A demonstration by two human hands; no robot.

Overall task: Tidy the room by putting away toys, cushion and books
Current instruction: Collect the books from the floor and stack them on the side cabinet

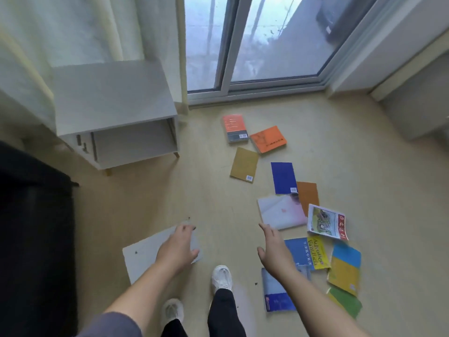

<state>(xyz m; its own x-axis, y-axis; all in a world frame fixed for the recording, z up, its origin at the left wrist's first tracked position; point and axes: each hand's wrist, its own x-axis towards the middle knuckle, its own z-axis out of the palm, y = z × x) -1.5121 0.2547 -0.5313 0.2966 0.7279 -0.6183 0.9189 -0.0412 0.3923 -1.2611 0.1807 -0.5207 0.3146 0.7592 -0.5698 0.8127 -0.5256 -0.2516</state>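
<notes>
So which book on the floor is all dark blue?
The dark blue book beside the brown book. Only it is deep blue all over; other blue ones are lighter or mixed.

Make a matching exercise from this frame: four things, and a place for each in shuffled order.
Things:
1. white cabinet
2. grey board
3. red and grey book
4. dark blue book

Places:
A. nearest the window
B. under the left hand
C. beside the brown book
D. by the curtain

Pairs: 1-D, 2-B, 3-A, 4-C.
</notes>
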